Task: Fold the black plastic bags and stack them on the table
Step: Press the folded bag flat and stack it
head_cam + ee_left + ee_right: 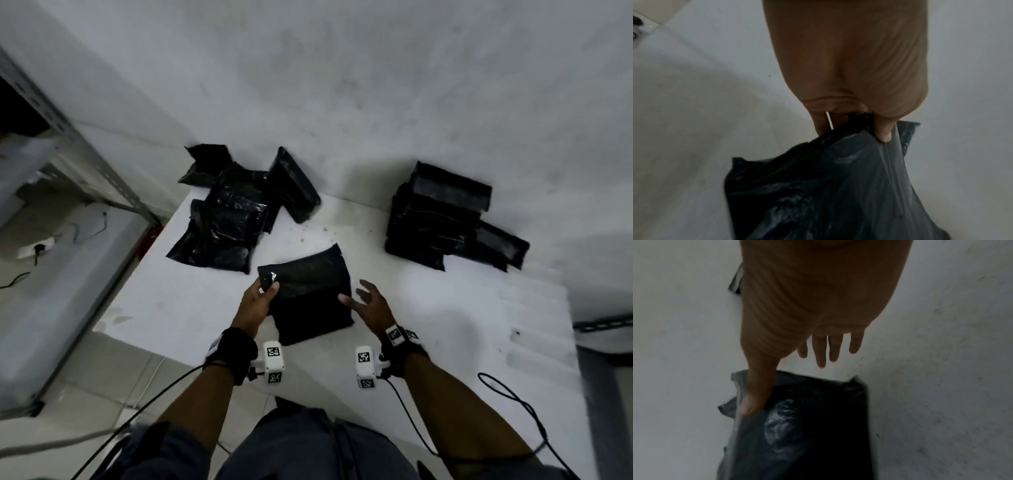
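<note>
Black plastic bag (pixel 308 294) lies in front of me on the white table (pixel 445 325), half folded, with its upper part turned over toward me. My left hand (pixel 258 301) pinches the top left corner of this bag; in the left wrist view my thumb (pixel 885 131) presses the thin plastic (pixel 828 186) against my curled fingers. My right hand (pixel 371 301) is beside the right edge of the bag with the fingers spread and almost straight, and it holds nothing. In the right wrist view my right thumb (pixel 756 394) reaches over the bag (pixel 807 426) near its corner, but I cannot tell if it really touches, and the other fingers (pixel 821 352) hang free above the table.

Far left on the table there is a loose pile of bags (pixel 233 212), crumpled and overlapping. Far right, against the wall (pixel 342 85), stands a stack of folded bags (pixel 442 219). Both are well apart from the bag under my hands.
</note>
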